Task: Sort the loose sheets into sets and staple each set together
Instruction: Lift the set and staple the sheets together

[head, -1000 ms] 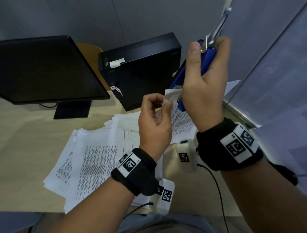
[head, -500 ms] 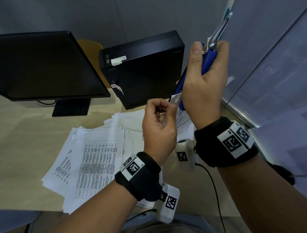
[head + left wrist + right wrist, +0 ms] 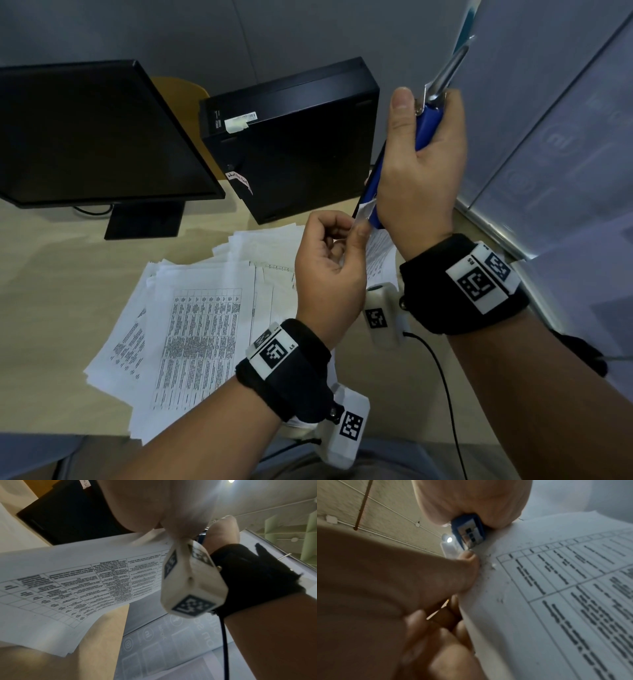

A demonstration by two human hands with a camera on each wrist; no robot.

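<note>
A pale wooden desk fills the lower part of the scene, with a person seated at it and both forearms raised above its surface. At the back left stands a dark monitor, and to its right a black computer case sits tilted, with small white labels on it. In front of these, a loose spread of printed sheets covers the middle of the desk, overlapping unevenly, most showing tables of small text. The right hand is held high, fingers and thumb wrapped firmly around a blue stapler, which points steeply upward with its silver metal arm swung open above the fist. Just below it, the left hand has its fingers curled, pinching the corner of a set of sheets between thumb and forefinger. That corner meets the lower end of the stapler, and the pages hang down behind the hands. Both wrists wear black bands with square coded tags.
</note>
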